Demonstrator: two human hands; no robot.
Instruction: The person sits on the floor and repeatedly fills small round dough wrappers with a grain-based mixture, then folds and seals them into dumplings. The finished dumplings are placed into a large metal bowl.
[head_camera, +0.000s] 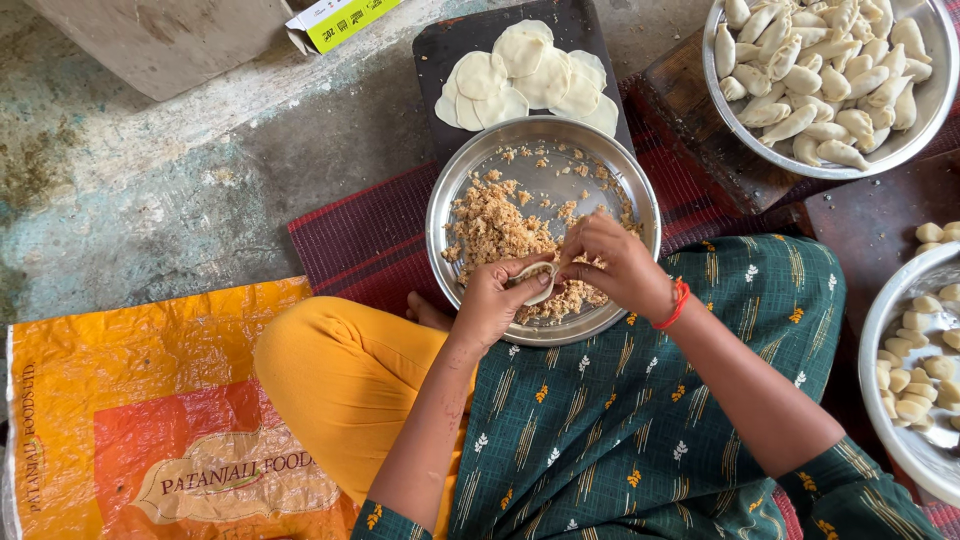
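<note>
Dumpling wrapper, pale, half-folded, pinched by left hand and right hand, over crumbly filling

A flattened sack lies on the floor at the lower left, just beside the person's yellow-clad knee; it is crinkled orange-yellow plastic with a red panel and a cream oval label bearing dark lettering; a small carton sits at the top edge, left of centre, white with a yellow-green face, tilted, partly cut off by the frame.
</note>
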